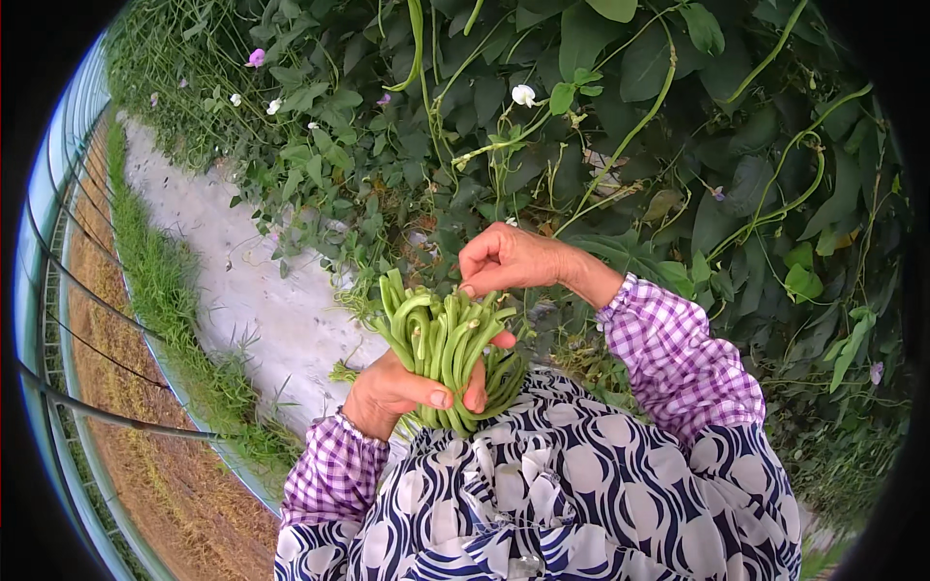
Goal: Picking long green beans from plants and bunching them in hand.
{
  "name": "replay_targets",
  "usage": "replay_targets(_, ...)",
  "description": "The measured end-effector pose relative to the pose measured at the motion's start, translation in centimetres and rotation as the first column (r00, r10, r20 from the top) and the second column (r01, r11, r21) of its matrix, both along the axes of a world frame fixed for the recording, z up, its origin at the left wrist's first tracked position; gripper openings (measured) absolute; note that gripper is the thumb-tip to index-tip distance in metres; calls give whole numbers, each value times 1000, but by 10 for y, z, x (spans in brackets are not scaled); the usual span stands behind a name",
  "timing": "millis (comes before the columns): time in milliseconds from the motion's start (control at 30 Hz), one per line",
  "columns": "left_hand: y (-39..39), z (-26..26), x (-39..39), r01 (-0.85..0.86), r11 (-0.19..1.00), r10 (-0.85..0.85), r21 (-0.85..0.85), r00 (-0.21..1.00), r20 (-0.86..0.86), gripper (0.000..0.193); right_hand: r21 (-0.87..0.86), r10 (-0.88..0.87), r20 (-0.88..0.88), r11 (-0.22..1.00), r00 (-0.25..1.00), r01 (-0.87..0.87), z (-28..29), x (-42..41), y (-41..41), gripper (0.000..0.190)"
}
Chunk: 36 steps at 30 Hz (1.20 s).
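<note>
My left hand [407, 388] is wrapped around a thick bundle of green yardlong beans [443, 327], held in front of my body. The stem ends of the beans point up and away from me, and their lengths curve down over the patterned clothing. My right hand [505, 260] hovers at the top of the bundle, its fingers curled and the thumb tip at the bean ends. Whether a bean end is pinched between thumb and forefinger cannot be made out. Both forearms wear purple checked sleeves [676, 348].
Dense bean vines [632, 181] fill the far side and right, with hanging pods [647, 116] and a white flower [523, 94]. Pale ground sheeting [247, 269] runs along the left beside a grass strip [160, 269]. Beyond it a curved greenhouse frame [116, 420] borders dry brown ground [145, 465].
</note>
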<state>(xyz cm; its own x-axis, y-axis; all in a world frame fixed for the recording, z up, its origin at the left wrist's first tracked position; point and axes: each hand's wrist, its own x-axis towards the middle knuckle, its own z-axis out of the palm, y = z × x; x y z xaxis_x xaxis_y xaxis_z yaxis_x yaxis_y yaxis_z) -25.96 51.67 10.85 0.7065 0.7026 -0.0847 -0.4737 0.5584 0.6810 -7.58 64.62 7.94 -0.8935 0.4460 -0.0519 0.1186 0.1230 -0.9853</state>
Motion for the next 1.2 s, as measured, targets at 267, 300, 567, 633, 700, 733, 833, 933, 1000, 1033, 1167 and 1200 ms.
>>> replay_targets(267,2,12,17,76,946,122,314,818,-563,56,434,334,306,785,891,-443,76,-75,2,20)
replay_targets(300,5,6,20,139,924,146,357,734,-663,44,562,332,384,656,862,-503,84,-79,2,21)
replay_targets(567,-12,-28,4,170,789,605,590,-50,-795,41,657,320,442,522,838,-545,108,-34,-46,19)
replay_targets(633,-18,-16,5,137,762,644,632,-71,-761,40,667,311,431,523,847,-531,119,-18,-47,18)
replay_targets(700,-24,-9,7,116,727,686,676,-90,-722,39,695,167,501,507,849,-510,130,-10,-49,18)
replay_targets(733,-25,-7,8,115,696,718,709,-107,-688,38,694,171,503,504,847,-514,129,-10,-48,18)
replay_targets(833,-32,-3,7,104,633,772,767,-155,-616,35,754,160,421,486,893,-442,122,-9,-45,23)
replay_targets(933,-40,-1,5,81,568,816,819,-184,-548,33,833,173,314,422,933,-358,120,-14,-40,29)
replay_targets(1000,-45,-2,3,68,533,837,843,-184,-515,33,775,240,288,510,927,-373,118,-15,-39,33)
replay_targets(1033,-47,-4,2,64,468,875,881,-172,-453,34,776,243,286,508,927,-373,113,-15,-36,33)
replay_targets(1167,-53,0,0,3,309,941,951,-146,-305,35,456,385,320,738,866,-497,106,-13,-23,33)
replay_targets(1200,-55,2,0,-35,274,950,961,-148,-276,35,296,431,405,773,807,-561,106,-13,-22,33)
